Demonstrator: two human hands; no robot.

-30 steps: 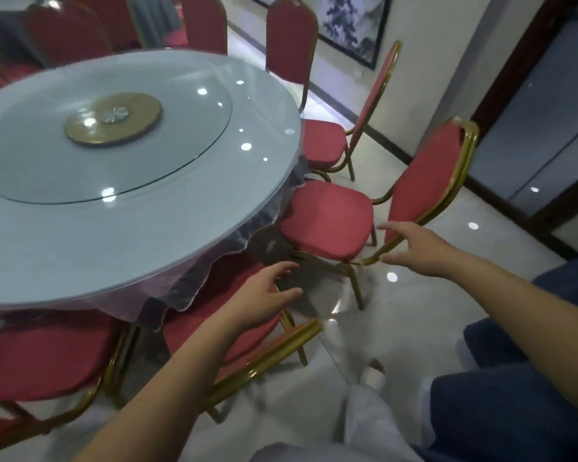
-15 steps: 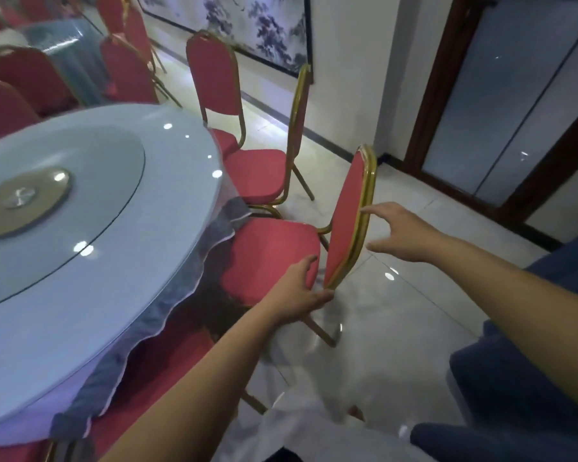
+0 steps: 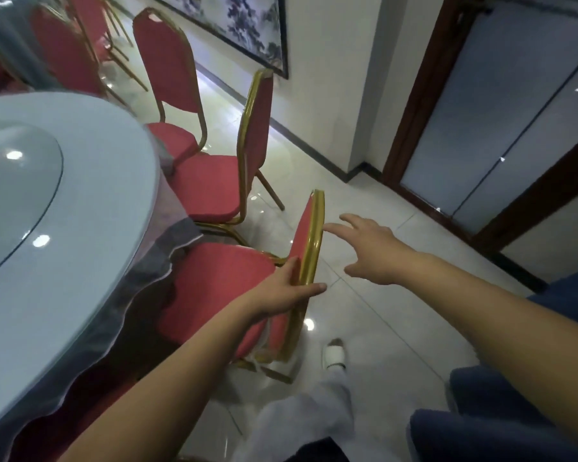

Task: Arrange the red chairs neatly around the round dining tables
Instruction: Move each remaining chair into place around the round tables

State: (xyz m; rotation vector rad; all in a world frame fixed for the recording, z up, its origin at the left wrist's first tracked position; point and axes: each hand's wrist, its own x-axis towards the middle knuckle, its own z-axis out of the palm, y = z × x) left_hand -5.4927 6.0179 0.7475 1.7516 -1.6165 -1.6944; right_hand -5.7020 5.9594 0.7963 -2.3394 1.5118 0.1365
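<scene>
A red chair with a gold frame (image 3: 224, 281) stands at the round table (image 3: 80, 261), its seat partly under the tablecloth edge. My left hand (image 3: 281, 291) grips the lower side of its backrest frame, thumb behind the gold tube. My right hand (image 3: 367, 251) is spread just right of the backrest, a fingertip at the gold rim. Beyond it a second red chair (image 3: 214, 188) and a third red chair (image 3: 167, 75) stand at the table.
More red chairs (image 3: 64, 61) stand at the top left. A wall with a framed painting (image 3: 244, 25) and a dark-framed glass door (image 3: 501, 105) lie to the right. My shoe (image 3: 334, 355) is on the tiled floor beside the chair's legs.
My view has swung right along the table. My left hand moved from the seat's edge up onto the backrest frame and took hold. My right hand stays spread beside the backrest.
</scene>
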